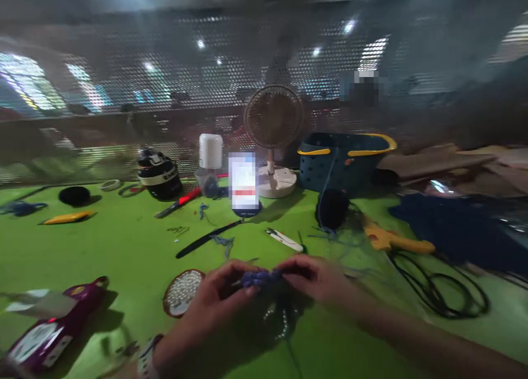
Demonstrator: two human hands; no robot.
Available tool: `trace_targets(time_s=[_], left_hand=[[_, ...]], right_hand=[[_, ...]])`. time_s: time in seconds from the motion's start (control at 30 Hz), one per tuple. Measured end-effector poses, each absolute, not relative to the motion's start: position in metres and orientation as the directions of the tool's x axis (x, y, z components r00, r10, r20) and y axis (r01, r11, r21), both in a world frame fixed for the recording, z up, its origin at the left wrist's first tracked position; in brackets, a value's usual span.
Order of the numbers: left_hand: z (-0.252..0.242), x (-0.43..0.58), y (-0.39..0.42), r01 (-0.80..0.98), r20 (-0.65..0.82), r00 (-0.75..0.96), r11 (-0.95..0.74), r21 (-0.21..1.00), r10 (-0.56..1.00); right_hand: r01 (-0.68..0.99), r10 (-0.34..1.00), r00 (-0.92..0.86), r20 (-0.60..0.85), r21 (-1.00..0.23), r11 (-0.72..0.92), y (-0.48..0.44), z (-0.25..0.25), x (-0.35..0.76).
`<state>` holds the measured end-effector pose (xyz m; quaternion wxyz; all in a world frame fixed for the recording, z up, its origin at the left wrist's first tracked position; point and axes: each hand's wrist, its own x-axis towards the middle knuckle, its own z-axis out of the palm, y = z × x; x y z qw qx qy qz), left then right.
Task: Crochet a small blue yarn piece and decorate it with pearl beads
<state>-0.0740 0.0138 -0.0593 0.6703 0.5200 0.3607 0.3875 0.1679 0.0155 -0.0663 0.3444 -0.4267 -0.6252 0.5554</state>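
A small bunch of blue-purple yarn work (260, 279) is held between my two hands near the front of the green table. My left hand (225, 291) pinches its left end, thumb in front and fingers behind. At its right end my right hand (313, 280) closes thumb and fingers on the yarn. Below the hands hangs a dark, blurred piece with shiny beads (282, 321), partly in shadow. A round dish of white beads (183, 292) sits just left of my left hand. White thread snips (284, 240) lie beyond the hands.
A lit phone (243, 181), a fan (274, 117) and a blue basket (342, 161) stand at the back. A yellow glue gun (396, 241) with a coiled black cord lies at right. At left are a purple device (61, 329), a yellow cutter (68, 218) and a black jug (160, 175).
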Motion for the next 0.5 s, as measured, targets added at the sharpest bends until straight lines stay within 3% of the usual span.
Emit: trace_targets(time_s=[0.1,0.27,0.33,0.4,0.47,0.5], left_hand=[[-0.057,-0.078,0.017,-0.126,-0.106,0.29,0.148,0.981,0.951],[-0.047,-0.08,0.024,-0.113,-0.158,0.078,0.167,0.98,0.984],[-0.044,-0.079,0.024,-0.134,-0.168,0.058,0.175,0.975,0.984],[-0.043,-0.078,0.024,-0.151,-0.186,0.044,0.191,0.97,0.982],[-0.043,-0.077,0.023,-0.176,-0.197,0.025,0.199,0.964,0.98],[-0.043,-0.077,0.023,-0.191,-0.198,0.014,0.197,0.962,0.98]], right_hand=[[0.287,0.928,-0.37,0.051,-0.943,0.167,0.007,-0.057,0.167],[0.364,0.929,-0.369,0.029,-0.915,0.173,0.001,-0.039,0.162],[0.488,0.918,-0.395,0.045,-0.836,0.251,0.003,-0.028,0.165],[0.737,0.925,-0.372,0.072,-0.583,0.342,0.01,-0.015,0.176],[0.964,0.98,-0.165,0.112,-0.192,0.184,0.021,-0.007,0.193],[0.984,0.986,-0.111,0.127,-0.129,0.127,0.027,-0.005,0.203]])
